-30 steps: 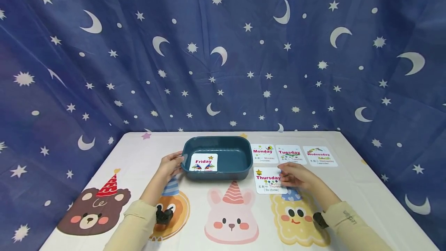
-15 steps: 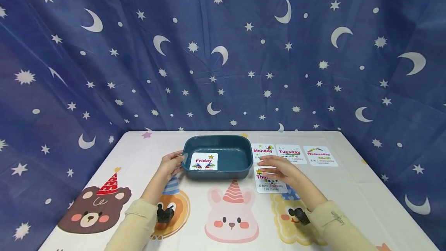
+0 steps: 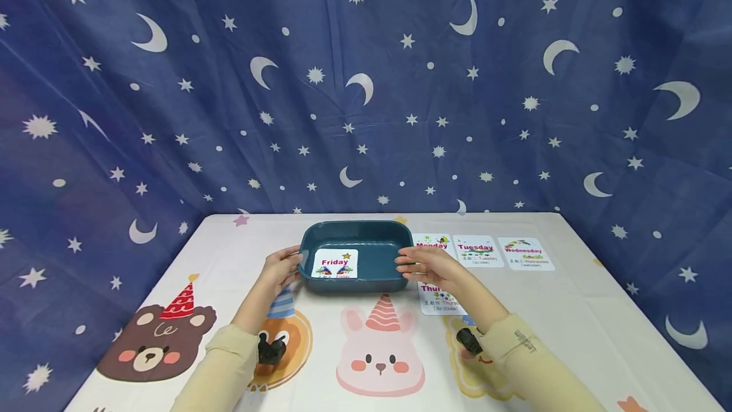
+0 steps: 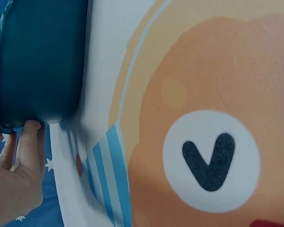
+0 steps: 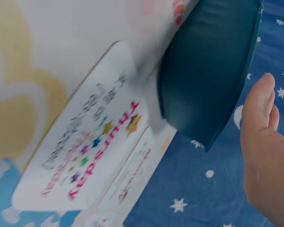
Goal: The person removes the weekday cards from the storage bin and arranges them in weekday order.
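A dark teal plastic basin (image 3: 377,253) sits at the table's back middle, with a "Friday" card (image 3: 334,264) lying in its left part. My left hand (image 3: 282,270) pinches the basin's left end, thumb at the rim and fingers against the outer wall in the left wrist view. At the other end, my right hand (image 3: 431,266) reaches over the rim with extended fingers, holding nothing; the right wrist view has it apart from the wall. Beneath this hand lies the "Thursday" card (image 5: 92,142), partly covered in the head view. The "Monday" card (image 3: 433,240) is partly hidden too.
A "Tuesday" card (image 3: 479,251) and a "Wednesday" card (image 3: 526,254) lie in a row to the right. The white tablecloth (image 3: 595,310) carries printed cartoon animals. Behind the table hangs a blue curtain (image 3: 320,107) with moons and stars.
My right hand has left the Thursday card and moved left to the basin's right end. That card stays on the table. My left hand keeps its place on the basin.
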### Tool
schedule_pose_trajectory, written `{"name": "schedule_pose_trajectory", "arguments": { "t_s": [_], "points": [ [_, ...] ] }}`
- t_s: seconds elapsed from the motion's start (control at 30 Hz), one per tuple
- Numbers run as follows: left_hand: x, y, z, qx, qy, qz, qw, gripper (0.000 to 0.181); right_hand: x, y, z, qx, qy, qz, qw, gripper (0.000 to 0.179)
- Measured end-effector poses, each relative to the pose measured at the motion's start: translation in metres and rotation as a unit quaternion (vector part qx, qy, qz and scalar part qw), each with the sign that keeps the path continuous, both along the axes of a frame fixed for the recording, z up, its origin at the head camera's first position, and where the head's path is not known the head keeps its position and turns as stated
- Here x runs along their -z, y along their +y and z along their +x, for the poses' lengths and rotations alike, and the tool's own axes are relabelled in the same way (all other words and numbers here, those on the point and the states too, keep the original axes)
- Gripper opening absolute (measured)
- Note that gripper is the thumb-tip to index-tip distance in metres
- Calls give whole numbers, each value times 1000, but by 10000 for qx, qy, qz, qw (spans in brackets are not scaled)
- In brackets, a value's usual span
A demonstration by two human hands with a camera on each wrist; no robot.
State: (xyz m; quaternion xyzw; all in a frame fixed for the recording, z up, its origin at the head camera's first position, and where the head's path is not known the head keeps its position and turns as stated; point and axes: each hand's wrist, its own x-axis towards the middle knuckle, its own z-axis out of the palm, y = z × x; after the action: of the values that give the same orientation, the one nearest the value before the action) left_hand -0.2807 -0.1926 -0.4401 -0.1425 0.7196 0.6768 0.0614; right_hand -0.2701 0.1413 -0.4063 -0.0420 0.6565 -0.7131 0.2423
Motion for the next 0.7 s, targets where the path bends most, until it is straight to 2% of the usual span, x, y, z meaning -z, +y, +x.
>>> {"name": "schedule_pose_trajectory", "arguments": {
  "t_s": [0.3, 0.5, 0.7],
  "points": [
    [-2, -2, -3, -48, -3, -4, 10000, 43, -8, -28, -16, 176, -65, 188, 9996, 44],
    [-2, -4, -4, -28, 74, -33, 10000, 43, -3, -42, -27, 355, -141, 390, 9985, 43],
    [2, -1, -1, -15, 5, 51, 10000, 42, 2, -55, -31, 449, -313, 740, 9958, 41]
  ]
}}
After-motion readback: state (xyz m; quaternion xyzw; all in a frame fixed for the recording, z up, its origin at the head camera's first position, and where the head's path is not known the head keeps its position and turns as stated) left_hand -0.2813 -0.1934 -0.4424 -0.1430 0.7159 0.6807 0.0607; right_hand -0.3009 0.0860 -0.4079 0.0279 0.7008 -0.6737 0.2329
